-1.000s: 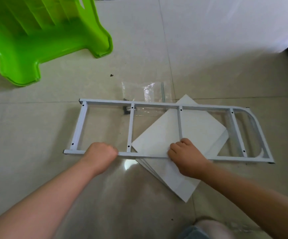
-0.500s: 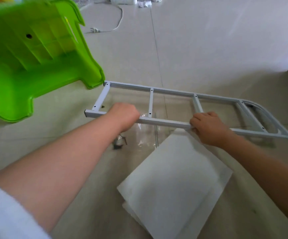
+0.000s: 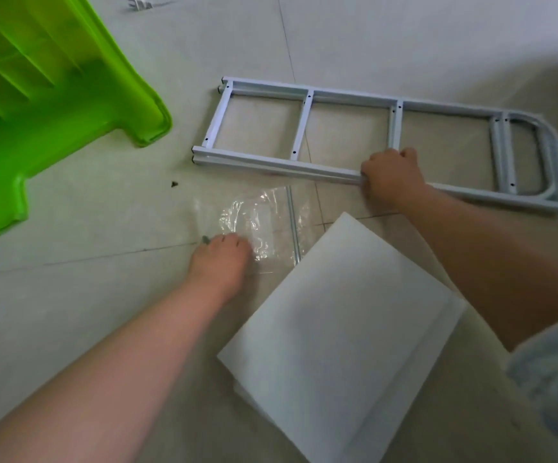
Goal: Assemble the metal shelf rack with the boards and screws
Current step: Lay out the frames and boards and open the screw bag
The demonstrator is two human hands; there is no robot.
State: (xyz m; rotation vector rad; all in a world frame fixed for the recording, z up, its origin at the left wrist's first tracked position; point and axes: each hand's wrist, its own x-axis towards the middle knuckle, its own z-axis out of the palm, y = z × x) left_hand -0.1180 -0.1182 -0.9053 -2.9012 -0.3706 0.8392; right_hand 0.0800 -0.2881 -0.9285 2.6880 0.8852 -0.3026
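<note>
Where left hand meets bag, fingertips hidden.

No legible text, label, brand, number or sign anywhere.

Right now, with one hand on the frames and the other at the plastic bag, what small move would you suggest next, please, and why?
Probably pinch the clear plastic bag with the left hand and lift it. That hand already rests at the bag's near corner, the right hand grips the stacked white metal frames lying on the floor, and the white boards lie untouched; any screws are likely in that bag.
</note>
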